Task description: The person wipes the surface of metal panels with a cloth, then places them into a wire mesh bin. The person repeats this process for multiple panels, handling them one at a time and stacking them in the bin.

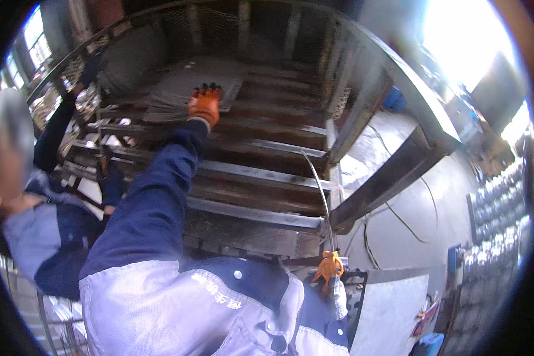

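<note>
My left hand (pixel 204 105), in an orange glove with dark fingertips, reaches forward at the end of a navy sleeve. Its fingers are spread and point away from me. Under or just beside it lie thin grey flat sheets (pixel 175 89), stacked at the far side of a slatted metal rack (pixel 255 172). Whether the palm presses on the top sheet I cannot tell. My right hand does not show. Close to my chest on the right, a thin rod (pixel 318 184) stands up by an orange piece (pixel 329 268) with a white wrapped part below it.
Metal frame bars (pixel 391 50) enclose the rack's back and right side. At the left, a co-worker in a grey and navy jacket (pixel 32 237) stands close, one arm raised towards the frame. Cables (pixel 397 215) lie on the floor, near a pale board (pixel 391 311) and stacked metal parts (pixel 495 207).
</note>
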Demonstrator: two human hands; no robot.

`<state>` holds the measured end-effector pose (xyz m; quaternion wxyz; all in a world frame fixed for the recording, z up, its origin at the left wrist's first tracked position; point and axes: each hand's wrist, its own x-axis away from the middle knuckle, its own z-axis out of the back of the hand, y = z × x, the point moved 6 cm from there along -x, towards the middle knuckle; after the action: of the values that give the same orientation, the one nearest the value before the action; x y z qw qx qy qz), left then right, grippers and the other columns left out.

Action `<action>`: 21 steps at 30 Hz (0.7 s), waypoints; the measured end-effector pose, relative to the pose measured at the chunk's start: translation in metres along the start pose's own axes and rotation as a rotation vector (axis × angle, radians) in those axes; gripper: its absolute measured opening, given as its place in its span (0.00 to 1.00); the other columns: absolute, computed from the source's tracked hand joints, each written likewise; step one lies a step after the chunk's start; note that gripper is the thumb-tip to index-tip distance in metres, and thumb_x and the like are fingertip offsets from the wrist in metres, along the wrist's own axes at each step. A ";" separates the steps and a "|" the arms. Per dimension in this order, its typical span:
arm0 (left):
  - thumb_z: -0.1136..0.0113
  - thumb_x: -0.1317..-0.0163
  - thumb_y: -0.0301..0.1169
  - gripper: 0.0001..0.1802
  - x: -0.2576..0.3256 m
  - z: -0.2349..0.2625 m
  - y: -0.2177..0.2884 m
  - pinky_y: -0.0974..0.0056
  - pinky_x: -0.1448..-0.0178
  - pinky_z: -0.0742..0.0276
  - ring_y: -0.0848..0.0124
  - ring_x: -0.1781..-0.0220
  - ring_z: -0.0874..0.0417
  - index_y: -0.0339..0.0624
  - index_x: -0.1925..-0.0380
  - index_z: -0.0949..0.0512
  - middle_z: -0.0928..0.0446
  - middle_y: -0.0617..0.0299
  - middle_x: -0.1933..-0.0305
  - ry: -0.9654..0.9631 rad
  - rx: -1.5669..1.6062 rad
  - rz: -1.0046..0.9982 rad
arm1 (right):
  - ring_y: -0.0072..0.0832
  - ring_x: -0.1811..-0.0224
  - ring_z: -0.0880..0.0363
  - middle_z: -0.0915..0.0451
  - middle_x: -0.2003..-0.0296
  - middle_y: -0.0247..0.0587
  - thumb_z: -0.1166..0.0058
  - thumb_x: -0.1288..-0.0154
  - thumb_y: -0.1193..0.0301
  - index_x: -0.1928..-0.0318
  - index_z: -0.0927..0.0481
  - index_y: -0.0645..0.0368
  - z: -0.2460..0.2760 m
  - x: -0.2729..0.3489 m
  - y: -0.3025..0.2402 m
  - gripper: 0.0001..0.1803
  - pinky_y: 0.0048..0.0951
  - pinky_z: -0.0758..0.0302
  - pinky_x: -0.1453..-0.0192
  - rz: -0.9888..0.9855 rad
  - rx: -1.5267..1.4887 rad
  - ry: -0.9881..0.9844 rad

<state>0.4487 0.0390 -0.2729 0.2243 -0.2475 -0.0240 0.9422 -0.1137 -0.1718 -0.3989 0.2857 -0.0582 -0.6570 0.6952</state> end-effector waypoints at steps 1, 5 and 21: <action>0.45 0.44 0.26 0.24 0.016 0.014 0.003 0.49 0.36 0.32 0.52 0.40 0.26 0.45 0.44 0.26 0.25 0.51 0.43 0.109 0.042 -0.034 | 0.19 0.85 0.37 0.32 0.84 0.29 0.58 0.27 0.44 0.71 0.28 0.56 0.005 -0.002 0.001 0.28 0.26 0.41 0.81 0.010 0.011 -0.002; 0.45 0.49 0.26 0.20 0.091 0.058 0.042 0.49 0.38 0.32 0.51 0.48 0.23 0.43 0.52 0.23 0.22 0.52 0.52 0.240 0.169 -0.125 | 0.18 0.84 0.37 0.33 0.84 0.28 0.58 0.26 0.46 0.72 0.28 0.55 0.013 -0.019 0.006 0.27 0.25 0.42 0.80 0.040 -0.029 -0.098; 0.42 0.42 0.29 0.29 0.167 0.006 -0.150 0.53 0.43 0.25 0.46 0.46 0.21 0.30 0.40 0.32 0.24 0.38 0.48 0.250 0.662 0.355 | 0.40 0.68 0.29 0.27 0.70 0.46 0.63 0.22 0.59 0.66 0.28 0.60 0.028 -0.036 0.015 0.20 0.41 0.33 0.64 0.109 0.276 -0.022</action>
<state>0.3777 0.2469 -0.3207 0.1269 -0.2751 0.3517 0.8858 -0.1020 -0.2133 -0.4201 0.2457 -0.0465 -0.5541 0.7940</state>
